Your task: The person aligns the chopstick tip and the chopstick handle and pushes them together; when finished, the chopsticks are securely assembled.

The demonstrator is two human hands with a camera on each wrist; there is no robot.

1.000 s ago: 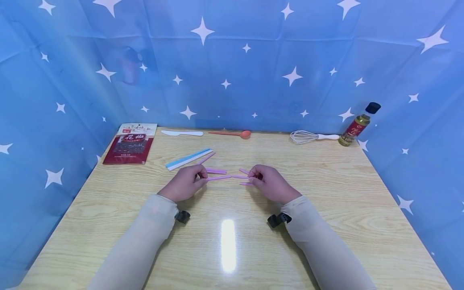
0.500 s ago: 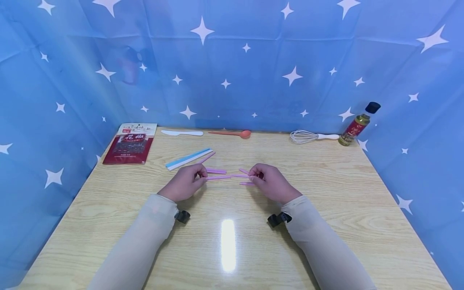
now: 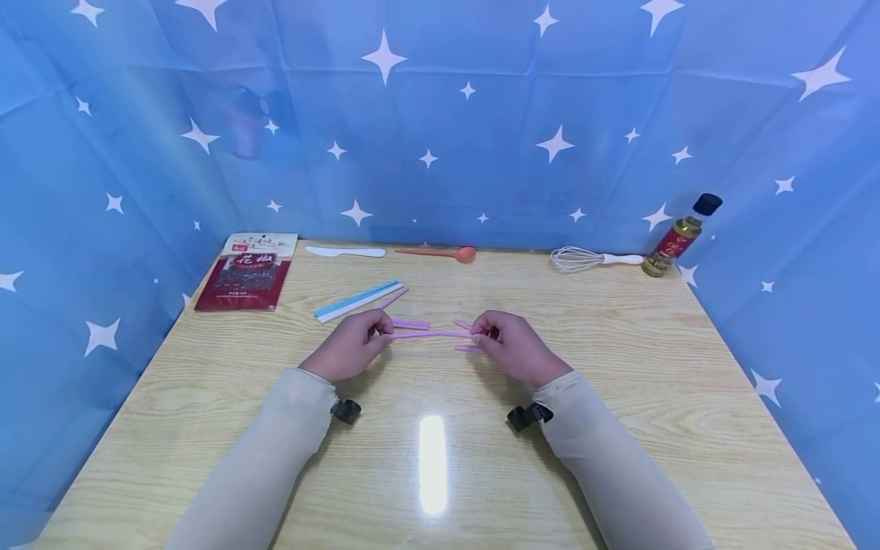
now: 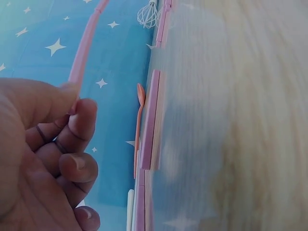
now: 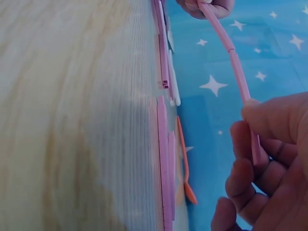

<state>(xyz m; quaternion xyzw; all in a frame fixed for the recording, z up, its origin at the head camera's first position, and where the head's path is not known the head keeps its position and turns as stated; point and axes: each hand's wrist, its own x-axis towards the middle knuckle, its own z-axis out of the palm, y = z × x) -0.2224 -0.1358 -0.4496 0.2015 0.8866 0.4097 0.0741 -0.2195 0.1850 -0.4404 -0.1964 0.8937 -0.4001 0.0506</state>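
Observation:
My left hand (image 3: 354, 345) pinches a slim pink stick (image 4: 83, 53) between thumb and forefinger, its other fingers curled below. A second pink stick (image 5: 239, 74) is held the same way by my right hand (image 3: 512, 347). Both sticks are raised over the table, and their inner ends meet between the hands with a slight bend at the joint (image 5: 231, 50). Beneath them, more pink pieces lie on the wood: a pair (image 3: 410, 325) beside the left hand, one slanting piece (image 3: 395, 298) behind it, and short ends (image 3: 467, 348) partly hidden by the right hand.
Behind the left hand lie blue and white sticks (image 3: 357, 302). Along the table's back edge are a red seasoning packet (image 3: 244, 275), a white knife (image 3: 346, 252), an orange spoon (image 3: 465, 254), a whisk (image 3: 580, 260) and an oil bottle (image 3: 672, 244). A blue star curtain (image 3: 440, 114) stands behind.
The left stick has shifted very slightly, so the two sticks line up a little straighter. Both hands stay almost in place and keep their hold; the other things have not moved.

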